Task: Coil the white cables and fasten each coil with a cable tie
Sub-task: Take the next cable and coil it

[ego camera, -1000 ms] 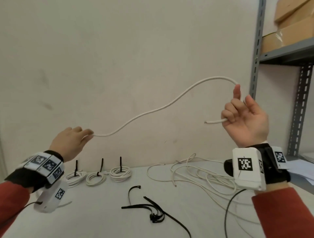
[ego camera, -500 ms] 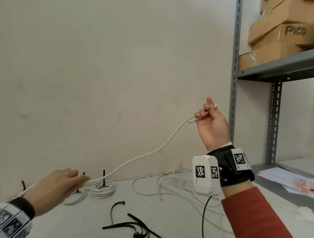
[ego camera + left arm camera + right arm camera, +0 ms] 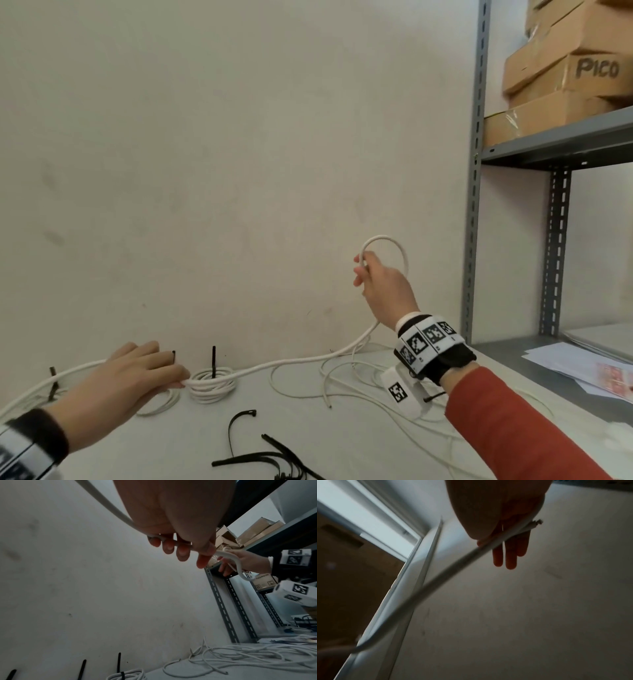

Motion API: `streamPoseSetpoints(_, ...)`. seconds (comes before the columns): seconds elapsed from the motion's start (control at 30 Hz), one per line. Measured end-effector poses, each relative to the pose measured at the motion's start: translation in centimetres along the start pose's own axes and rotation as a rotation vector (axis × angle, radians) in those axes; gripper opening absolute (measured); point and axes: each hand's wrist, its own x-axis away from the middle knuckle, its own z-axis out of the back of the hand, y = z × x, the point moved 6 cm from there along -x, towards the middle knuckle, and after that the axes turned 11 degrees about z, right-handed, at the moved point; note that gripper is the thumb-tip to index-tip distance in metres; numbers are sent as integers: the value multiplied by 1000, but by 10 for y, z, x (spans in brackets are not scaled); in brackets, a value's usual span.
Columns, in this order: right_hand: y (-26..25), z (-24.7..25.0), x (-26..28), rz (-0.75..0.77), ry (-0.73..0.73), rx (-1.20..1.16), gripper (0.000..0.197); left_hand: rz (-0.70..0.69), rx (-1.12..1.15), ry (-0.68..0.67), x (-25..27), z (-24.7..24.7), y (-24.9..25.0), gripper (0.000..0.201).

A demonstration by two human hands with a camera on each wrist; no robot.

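Right hand, now lowered from its raised stretch, is gripping the white cable end and curling a first loop while the left hand is pinching the cable low over the counter, so coiling is starting.

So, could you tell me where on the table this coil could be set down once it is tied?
Bare grey table lies front left, between the left hand and the loose black cable ties. The right half is crowded with tangled loose white cables; tied white coils line the wall.
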Motion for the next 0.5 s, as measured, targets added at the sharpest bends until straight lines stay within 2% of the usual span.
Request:
streamPoseSetpoints(0.1,-19,-22,14,188,-372,199,22,81,-38,-27,3,-6,-24,25)
streamPoseSetpoints(0.17,-32,-31,30,287,-533,212,25,161,-24,-16,2,-7,-44,19)
streamPoseSetpoints(0.23,-43,-37,44,339,-631,191,28,223,33,35,-1,-6,-63,11)
streamPoseSetpoints(0.3,-51,-41,54,333,-702,134,31,308,93,81,-2,-3,-79,6)
streamPoseSetpoints(0.37,-55,-43,60,343,-741,116,33,413,130,95,-5,0,-92,15)
streamPoseSetpoints(0.43,-62,-42,62,392,-726,103,40,516,128,77,-11,6,-98,10)
streamPoseSetpoints(0.5,-70,-34,61,402,-648,-24,48,584,142,70,-20,12,-101,12)
